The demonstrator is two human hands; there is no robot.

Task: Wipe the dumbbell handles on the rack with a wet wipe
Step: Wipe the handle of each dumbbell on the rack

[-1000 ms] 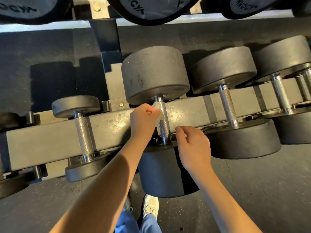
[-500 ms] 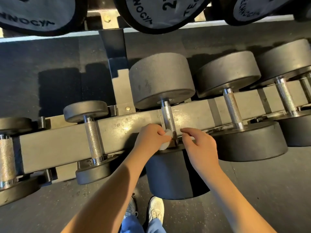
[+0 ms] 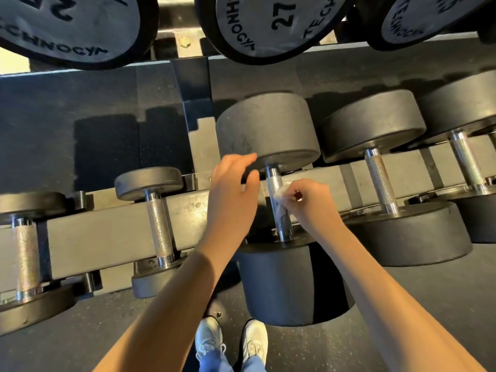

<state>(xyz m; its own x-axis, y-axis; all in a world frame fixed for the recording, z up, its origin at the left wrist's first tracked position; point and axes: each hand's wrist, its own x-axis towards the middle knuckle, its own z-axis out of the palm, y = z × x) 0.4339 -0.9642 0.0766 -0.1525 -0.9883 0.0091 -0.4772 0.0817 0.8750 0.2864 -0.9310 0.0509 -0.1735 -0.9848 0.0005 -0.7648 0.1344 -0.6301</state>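
Hidden and cropped around the middle dumbbell

On the middle dumbbell (image 3: 268,130), the wet wipe (image 3: 279,196) is mostly tucked under the pinching right hand (image 3: 311,202), and the two cover part of the handle (image 3: 273,181). Just left of it, the left hand (image 3: 230,194) blocks a stretch of the rack rail (image 3: 107,232). Above it, the upper-tier dumbbells (image 3: 263,25) are cut by the top edge, their printing only partly readable. Far left of it the leftmost dumbbell (image 3: 26,251), and far right the rightmost dumbbell (image 3: 461,103), run out of view. Below it, the trouser legs (image 3: 214,358) are cropped.
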